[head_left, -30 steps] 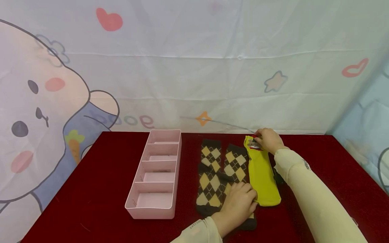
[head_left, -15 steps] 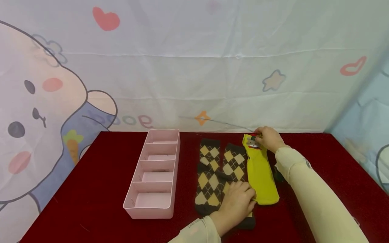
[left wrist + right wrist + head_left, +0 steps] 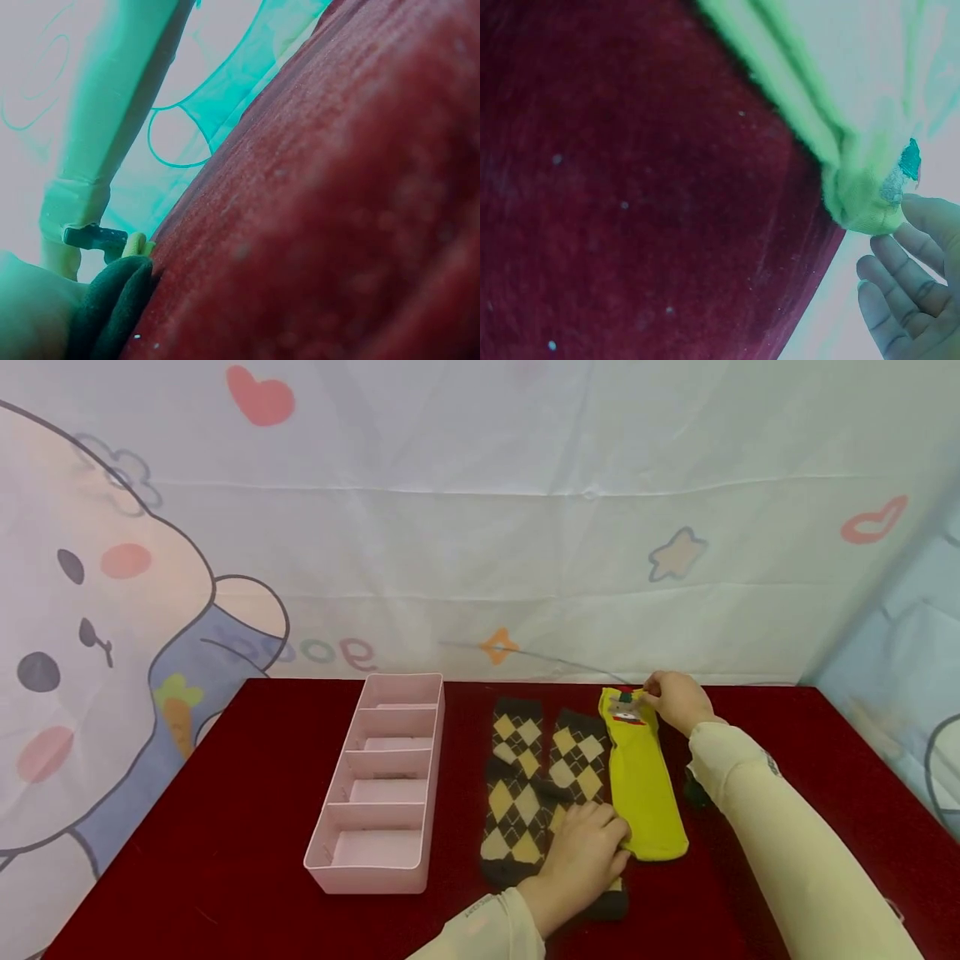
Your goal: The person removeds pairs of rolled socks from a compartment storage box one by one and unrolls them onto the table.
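A yellow sock (image 3: pixel 647 793) with an animal face near its cuff lies flat in the head view. Its cuff corner is pinched between thumb and forefinger of my right hand (image 3: pixel 678 700), the other fingers loosely bent, as the right wrist view shows. My left hand (image 3: pixel 581 860) lies over the nearer end of an argyle sock (image 3: pixel 576 768). Its bent fingertips and thumb grip the yellow sock's lower left edge; the left wrist view hides these fingertips. Left of that lies another argyle sock (image 3: pixel 516 785), dark with yellow and beige diamonds.
A pink organizer box (image 3: pixel 367 881) with several compartments stands left of the socks on the red cloth-covered table (image 3: pixel 202 843). Behind it hangs a printed curtain (image 3: pixel 450 543). Something small and dark (image 3: pixel 697 789) sits beneath my right wrist.
My right hand has shifted slightly right along the yellow sock's cuff, uncovering more of the animal face. The left hand stays in place, and the whole head view has drifted slightly.
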`<action>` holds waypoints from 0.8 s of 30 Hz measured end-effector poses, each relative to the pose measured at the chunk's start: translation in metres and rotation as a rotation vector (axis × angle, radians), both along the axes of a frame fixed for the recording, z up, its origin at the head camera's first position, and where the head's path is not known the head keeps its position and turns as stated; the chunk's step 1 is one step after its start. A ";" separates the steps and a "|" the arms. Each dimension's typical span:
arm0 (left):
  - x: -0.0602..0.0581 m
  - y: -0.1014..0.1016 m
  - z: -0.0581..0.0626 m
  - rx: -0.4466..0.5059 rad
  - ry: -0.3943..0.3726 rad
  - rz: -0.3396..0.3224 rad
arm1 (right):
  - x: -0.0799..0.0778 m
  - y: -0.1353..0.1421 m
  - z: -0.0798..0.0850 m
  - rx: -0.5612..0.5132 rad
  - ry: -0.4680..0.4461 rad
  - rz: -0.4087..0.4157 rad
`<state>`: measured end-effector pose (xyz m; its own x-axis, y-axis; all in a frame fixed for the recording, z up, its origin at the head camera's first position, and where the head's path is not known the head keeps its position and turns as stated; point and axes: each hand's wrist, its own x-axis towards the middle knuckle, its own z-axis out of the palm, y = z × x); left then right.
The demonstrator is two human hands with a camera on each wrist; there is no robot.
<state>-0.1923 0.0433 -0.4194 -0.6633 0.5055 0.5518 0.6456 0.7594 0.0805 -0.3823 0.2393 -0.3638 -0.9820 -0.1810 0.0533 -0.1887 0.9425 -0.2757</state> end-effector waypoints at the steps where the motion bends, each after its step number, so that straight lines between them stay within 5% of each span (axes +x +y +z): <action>1: 0.000 0.000 0.000 -0.003 0.001 0.003 | 0.001 0.000 0.000 0.001 0.001 -0.003; 13: -0.001 0.003 0.001 -0.015 0.024 0.027 | 0.000 0.003 -0.002 -0.051 -0.030 -0.011; 24: -0.003 0.001 -0.001 0.020 0.067 0.008 | 0.005 0.002 0.000 -0.034 0.040 0.033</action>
<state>-0.1953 0.0444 -0.4205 -0.6285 0.4889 0.6049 0.6442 0.7631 0.0526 -0.3773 0.2413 -0.3638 -0.9726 -0.2106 0.0986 -0.2308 0.9259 -0.2992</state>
